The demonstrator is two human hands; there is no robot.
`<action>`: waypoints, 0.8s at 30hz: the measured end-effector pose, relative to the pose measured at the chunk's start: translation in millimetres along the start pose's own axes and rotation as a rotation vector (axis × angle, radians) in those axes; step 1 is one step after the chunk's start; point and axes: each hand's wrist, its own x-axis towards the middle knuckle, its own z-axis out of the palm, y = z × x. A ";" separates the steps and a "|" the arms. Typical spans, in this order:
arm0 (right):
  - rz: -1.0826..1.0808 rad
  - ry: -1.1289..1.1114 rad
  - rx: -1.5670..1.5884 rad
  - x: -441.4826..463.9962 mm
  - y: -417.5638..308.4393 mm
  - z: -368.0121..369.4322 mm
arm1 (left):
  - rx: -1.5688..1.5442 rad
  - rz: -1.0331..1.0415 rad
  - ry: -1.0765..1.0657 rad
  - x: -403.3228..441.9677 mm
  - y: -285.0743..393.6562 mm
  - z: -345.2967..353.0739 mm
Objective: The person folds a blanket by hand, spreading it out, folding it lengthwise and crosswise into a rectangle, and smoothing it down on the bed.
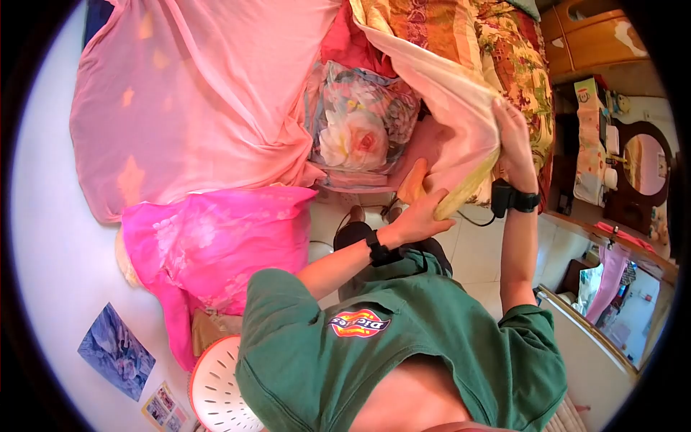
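A pale pink-and-cream cloth (461,93) hangs down from the bed, with a yellowish lower edge. My left hand (425,219) is closed on this lower edge, low and near the middle of the view. Higher up and to the right, my right hand (512,133) grips the cloth's right side, its fingers partly hidden by the folds. Left of the cloth lies a clear bag (360,133) with floral fabric inside. Patterned red and gold bedding (511,65) is just behind my right hand.
A large pink sheet (194,93) drapes at the upper left, above a bright pink floral cloth (223,237). A white slotted plastic item (223,385) stands at the lower left. An oval mirror (644,164) and wooden furniture (594,39) are at the right, over the tiled floor (479,252).
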 end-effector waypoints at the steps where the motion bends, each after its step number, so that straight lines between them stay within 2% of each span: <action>1: -0.025 0.049 -0.009 -1.3 -16.5 5.7 | 0.004 0.004 0.004 -2.0 3.5 -2.1; 3: -0.169 0.190 -0.016 -11.7 -54.6 23.8 | 0.027 -0.006 -0.084 -8.6 11.2 -4.2; 4: -0.253 0.179 -0.002 -9.7 -66.0 17.3 | 0.024 -0.007 -0.075 -11.8 11.2 -2.3; 6: -0.366 0.162 0.045 -14.5 -96.4 16.5 | 0.098 0.245 -0.019 -15.9 9.8 2.3; 7: -0.396 0.159 0.075 -25.7 -116.1 21.7 | 0.096 0.243 -0.014 -18.9 12.8 0.5; 9: -0.440 0.169 0.054 -41.4 -140.7 22.6 | 0.160 0.213 -0.183 -19.5 22.1 -4.1; 10: -0.487 0.184 0.035 -44.5 -150.6 19.7 | 0.158 0.218 -0.180 -19.4 22.6 -3.9; 12: -0.488 0.191 0.051 -43.8 -166.9 -14.6 | 0.148 0.452 -0.044 -20.0 23.2 -1.3; 18: -0.521 0.408 0.067 -65.8 -195.4 -13.1 | 0.173 0.370 -0.291 -37.2 16.4 -4.9; 19: -0.526 0.410 0.067 -58.4 -193.7 -37.2 | 0.175 0.375 -0.293 -41.3 16.8 -6.3; 21: -0.415 0.111 0.097 -34.0 -183.6 -107.7 | 0.135 0.303 -0.329 -48.8 17.0 -11.4; 22: -0.418 0.116 0.096 -34.1 -174.0 -88.9 | 0.136 0.306 -0.335 -52.8 21.8 -17.9; 24: -0.620 0.193 -0.355 -30.4 -146.8 -38.0 | 0.137 0.248 -0.459 -62.0 32.1 -32.8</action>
